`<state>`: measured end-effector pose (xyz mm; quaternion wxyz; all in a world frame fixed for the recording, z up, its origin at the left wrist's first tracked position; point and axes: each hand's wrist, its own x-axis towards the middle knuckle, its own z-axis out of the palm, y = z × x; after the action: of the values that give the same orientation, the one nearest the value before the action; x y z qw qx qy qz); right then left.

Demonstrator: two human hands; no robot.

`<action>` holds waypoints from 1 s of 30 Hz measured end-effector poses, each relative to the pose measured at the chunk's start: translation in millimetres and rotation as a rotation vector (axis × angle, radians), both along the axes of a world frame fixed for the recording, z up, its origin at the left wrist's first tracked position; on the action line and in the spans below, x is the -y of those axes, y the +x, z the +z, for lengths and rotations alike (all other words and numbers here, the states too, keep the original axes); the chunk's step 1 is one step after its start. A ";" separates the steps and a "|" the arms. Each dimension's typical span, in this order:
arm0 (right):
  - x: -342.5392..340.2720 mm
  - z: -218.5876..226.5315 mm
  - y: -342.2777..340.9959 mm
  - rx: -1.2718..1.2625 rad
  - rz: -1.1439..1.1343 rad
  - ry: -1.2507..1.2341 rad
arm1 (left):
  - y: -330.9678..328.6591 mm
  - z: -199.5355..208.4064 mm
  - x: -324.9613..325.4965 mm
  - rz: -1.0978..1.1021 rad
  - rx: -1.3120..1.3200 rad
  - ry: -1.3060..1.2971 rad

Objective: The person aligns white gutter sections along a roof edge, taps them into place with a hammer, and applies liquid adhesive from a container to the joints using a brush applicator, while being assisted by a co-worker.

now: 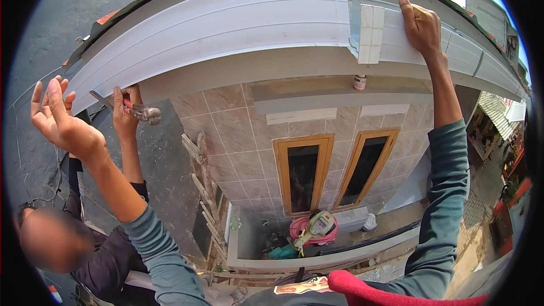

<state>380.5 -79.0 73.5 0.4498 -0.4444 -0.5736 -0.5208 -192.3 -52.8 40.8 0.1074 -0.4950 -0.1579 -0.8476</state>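
A long white grooved panel [226, 22] runs under the roof edge. Beyond its right end lies another white panel [396, 42], with a short upright cream-white piece [371, 34] between them. My right hand [422, 28] is closed at the upper edge of the right-hand panel, its fingertips hidden. My left hand [68, 116] is raised near the long panel's left end, fingers loosely bent and apart, nothing in it. Just right of it, a co-worker's hand [126, 113] holds a claw hammer [144, 113] and a thin flat strip [102, 100].
The co-worker [107, 260] stands below at lower left. A small can [359, 82] sits on a ledge over two wood-framed windows [303, 173]. Rough wooden poles [207, 192] stand by the tiled wall's corner. A pink-and-cream object [317, 226] lies below the windows.
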 end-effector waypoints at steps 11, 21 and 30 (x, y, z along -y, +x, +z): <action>9.3 3.9 -11.8 -0.071 -0.023 -0.075 | 228.2 -80.7 -37.6 -1.060 -0.419 -0.825; 11.5 2.4 -11.8 -0.045 0.014 -0.058 | 261.4 -72.5 -47.6 -1.011 0.066 -0.185; 7.3 4.7 -8.7 -0.013 0.019 -0.035 | 282.3 -83.7 -62.2 -1.472 -0.010 -0.129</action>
<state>371.8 -86.3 78.2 0.4507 -0.4500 -0.5839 -0.5034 90.0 9.4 -42.9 -0.5177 -0.4820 0.1661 -0.6871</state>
